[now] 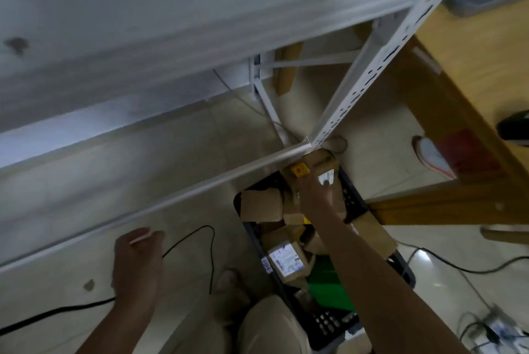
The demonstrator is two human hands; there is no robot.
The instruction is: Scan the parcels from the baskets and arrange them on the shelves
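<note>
Although blur smears much of the view, a black basket (350,196) can be made out on the tiled floor just below centre, heaped with brown cardboard parcels (260,206). It sits at the foot of a white metal shelf unit (372,73), whose broad, blurred shelf fills the upper left. The right hand (313,193) reaches straight down into the far end of the basket and lies on a labelled parcel (323,166). Its fingers are blurred and partly hidden behind the hand, so I cannot tell whether they grip the box or only touch it. Just beside it lies a parcel with a yellow sticker (299,171). Nearer the person, another box with a white label (286,260) faces up, its print too blurred to read, next to something green (329,282) of unclear kind. The forearm covers the middle of the basket. The left hand (137,259) hangs over the floor at lower left, well apart from the basket, fingers loosely curled with nothing clearly in them. A black cable (211,253) loops across the tiles beside it. A wooden table (472,67) stands at right, cut off by the frame, with a shoe (432,157) showing beneath it.
</note>
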